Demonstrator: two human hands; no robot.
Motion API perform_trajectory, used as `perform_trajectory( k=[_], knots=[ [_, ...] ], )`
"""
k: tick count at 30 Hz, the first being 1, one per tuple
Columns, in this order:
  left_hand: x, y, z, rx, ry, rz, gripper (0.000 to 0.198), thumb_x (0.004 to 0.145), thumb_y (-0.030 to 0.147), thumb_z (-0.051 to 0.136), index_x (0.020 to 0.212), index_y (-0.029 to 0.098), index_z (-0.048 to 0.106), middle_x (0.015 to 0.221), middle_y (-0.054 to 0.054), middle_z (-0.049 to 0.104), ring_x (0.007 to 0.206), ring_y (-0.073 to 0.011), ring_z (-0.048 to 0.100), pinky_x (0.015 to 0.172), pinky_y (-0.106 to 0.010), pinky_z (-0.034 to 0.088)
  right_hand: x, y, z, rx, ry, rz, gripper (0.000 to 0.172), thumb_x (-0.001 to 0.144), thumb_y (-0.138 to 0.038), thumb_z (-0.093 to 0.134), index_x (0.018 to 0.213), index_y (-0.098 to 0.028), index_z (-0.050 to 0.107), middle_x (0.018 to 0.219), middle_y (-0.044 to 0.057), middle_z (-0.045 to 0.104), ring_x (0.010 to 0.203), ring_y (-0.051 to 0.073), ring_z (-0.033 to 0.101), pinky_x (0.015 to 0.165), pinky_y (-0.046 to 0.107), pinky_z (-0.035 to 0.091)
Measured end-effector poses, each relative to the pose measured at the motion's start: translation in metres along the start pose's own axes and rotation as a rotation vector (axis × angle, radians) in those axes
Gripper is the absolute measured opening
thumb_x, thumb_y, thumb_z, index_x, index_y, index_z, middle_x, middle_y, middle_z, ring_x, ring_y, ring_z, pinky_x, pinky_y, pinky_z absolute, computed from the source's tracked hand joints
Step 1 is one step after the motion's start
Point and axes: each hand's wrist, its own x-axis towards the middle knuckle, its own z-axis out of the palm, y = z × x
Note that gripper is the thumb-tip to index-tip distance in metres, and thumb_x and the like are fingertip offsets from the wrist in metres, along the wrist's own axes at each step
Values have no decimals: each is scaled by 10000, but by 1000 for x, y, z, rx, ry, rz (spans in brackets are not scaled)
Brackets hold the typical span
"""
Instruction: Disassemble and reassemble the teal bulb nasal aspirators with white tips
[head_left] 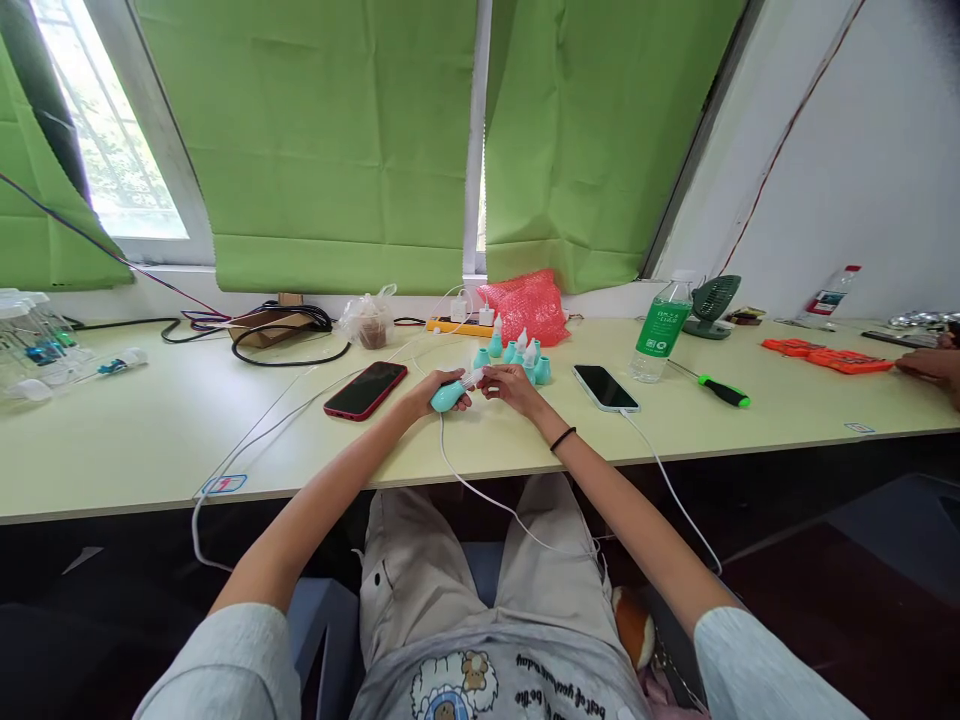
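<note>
- A white cable (465, 480) is seen hanging from the table (150, 440) edge over the lap. It runs up towards the hands, though where it ends is hidden.
- A teal bulb (448, 398) is gripped in the left hand (433, 388), which is closed round its body, just above the table near the front edge.
- The pale tip (472, 378) at the bulb's neck is pinched by the fingers of the right hand (511, 385). Whether it is fully seated cannot be told.
- A red phone (365, 390) lies flat to the left of the hands, and a second phone (606, 387) lies to the right on its own lead.
- Just behind the hands, a cluster of teal bulbs (517, 355) stands upright, several with pale tips already on. These are judged finished, so the work looks well advanced, with the one in hand open (no loose parts can be made out).
- Farther back, a water bottle (660, 335), a green-handled screwdriver (721, 391) and pink bubble wrap (525, 305) are seen.
- At the far right, another person's hand (930, 365) rests near orange parts (825, 357).
</note>
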Motion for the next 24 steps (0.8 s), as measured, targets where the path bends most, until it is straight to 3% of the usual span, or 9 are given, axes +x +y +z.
perform_trajectory(
  k=[3,7,12,16,19,24],
  knots=[
    [-3,2,3,-27,-37,19,328,815,386,399,831,83,523,609,-107,641,467,-150,584,480,-251,457,3,3,-1,-9,47,-14,290,587,-416,637,592,-130,591,554,16,595,458,76,507,460,211,403],
    [-2,2,5,-42,-49,52,173,751,236,526,849,96,494,613,-104,650,481,-161,597,485,-249,457,6,8,-3,-30,96,-15,304,580,-425,639,568,-127,577,507,9,572,422,71,490,420,199,388],
    [1,1,2,-35,-36,67,133,762,213,510,810,90,507,657,-116,653,488,-144,592,499,-242,452,5,6,-2,-39,113,-5,272,561,-400,656,596,-139,590,525,1,581,431,65,489,416,192,395],
    [1,-1,-1,8,-16,47,166,802,240,481,839,84,526,659,-60,623,474,-101,550,467,-219,435,2,3,-2,-50,72,20,280,541,-393,676,622,-130,622,574,20,607,460,69,504,427,191,409],
    [2,-4,-3,42,13,28,213,830,277,449,920,98,523,770,-29,582,589,-92,552,528,-236,467,2,5,-3,-58,59,34,302,530,-402,687,609,-116,635,585,42,619,462,71,512,439,196,424],
    [6,-10,-4,85,59,11,252,824,271,460,1019,115,495,957,-64,547,784,-144,556,662,-316,482,5,10,-8,-66,70,41,323,490,-396,719,596,-100,644,565,57,629,474,91,547,477,217,463]
  ],
)
